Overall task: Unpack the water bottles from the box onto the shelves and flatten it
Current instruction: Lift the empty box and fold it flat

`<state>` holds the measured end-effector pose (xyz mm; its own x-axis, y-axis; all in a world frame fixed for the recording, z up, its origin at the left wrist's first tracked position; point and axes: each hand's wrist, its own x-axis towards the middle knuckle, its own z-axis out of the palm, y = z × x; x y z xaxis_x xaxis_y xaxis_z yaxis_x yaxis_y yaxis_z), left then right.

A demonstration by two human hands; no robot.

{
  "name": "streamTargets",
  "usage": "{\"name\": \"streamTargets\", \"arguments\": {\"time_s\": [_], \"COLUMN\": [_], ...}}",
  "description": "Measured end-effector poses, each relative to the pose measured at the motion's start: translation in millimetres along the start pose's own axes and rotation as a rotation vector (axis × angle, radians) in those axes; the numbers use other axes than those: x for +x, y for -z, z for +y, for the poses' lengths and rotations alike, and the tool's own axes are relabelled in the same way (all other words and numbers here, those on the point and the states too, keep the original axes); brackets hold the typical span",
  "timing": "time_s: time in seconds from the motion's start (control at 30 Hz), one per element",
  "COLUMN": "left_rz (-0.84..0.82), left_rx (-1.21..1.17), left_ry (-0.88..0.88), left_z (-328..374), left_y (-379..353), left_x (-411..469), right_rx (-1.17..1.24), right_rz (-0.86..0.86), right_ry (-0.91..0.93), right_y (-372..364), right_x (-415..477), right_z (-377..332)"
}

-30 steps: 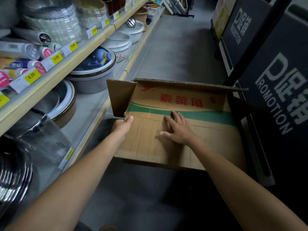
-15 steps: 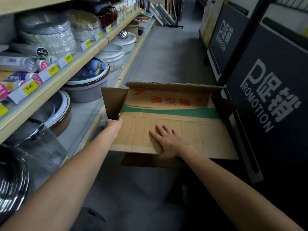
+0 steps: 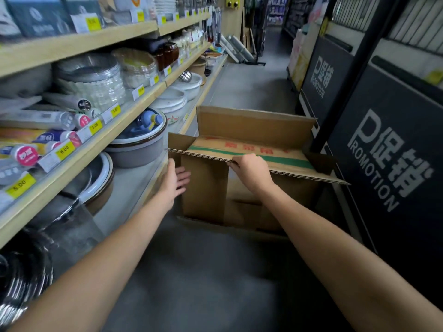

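Between shop shelves [image 3: 72, 45], the right hand [image 3: 249, 171] grips a flap of the box [image 3: 251, 123] while the left hand [image 3: 176, 182], fingers straight, is beside it.

1. Right hand [image 3: 250, 170]: ends of the fingers [image 3: 237, 161] hidden under the box [image 3: 254, 124] flap [image 3: 287, 169].
2. Red print [image 3: 242, 146] partly covered by that flap.
3. Metal pans [image 3: 21, 283], lower left, blurred and cut off.

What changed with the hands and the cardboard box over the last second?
The right hand lifted off the printed panel and now grips its near edge; that panel of the box has swung up, almost edge-on. The left hand let go of the left edge and is open beside it. The box stays in the aisle by the shelves.
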<state>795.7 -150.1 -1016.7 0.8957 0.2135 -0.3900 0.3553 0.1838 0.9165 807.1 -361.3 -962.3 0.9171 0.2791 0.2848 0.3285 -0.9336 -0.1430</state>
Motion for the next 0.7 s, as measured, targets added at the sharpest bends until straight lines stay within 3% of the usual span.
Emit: {"name": "streamTargets", "arguments": {"time_s": [0.23,0.37,0.43,0.57,0.7], "left_rz": [-0.050,0.046,0.120,0.284,0.270], "left_rx": [0.697,1.056,1.066,0.810,0.599], "left_ry": [0.060,0.045,-0.006,0.025,0.076], "left_z": [-28.4,-37.9,-40.4,-30.3,-31.6], "left_y": [-26.9,-26.3,-27.2,-25.9,-18.1], "left_x": [8.0,16.2,19.9,30.5,36.4], "right_rx": [0.001,0.038,0.040,0.065,0.114], "right_rz": [0.111,0.184,0.209,0.232,0.267], "right_ry": [-0.074,-0.178,-0.231,-0.326,-0.363], "right_y": [38.8,56.1,58.7,60.1,55.4], "right_x": [48.8,64.3,66.4,64.3,56.2], "right_z": [-20.4,-19.5,-15.1,-0.1,18.3]}}
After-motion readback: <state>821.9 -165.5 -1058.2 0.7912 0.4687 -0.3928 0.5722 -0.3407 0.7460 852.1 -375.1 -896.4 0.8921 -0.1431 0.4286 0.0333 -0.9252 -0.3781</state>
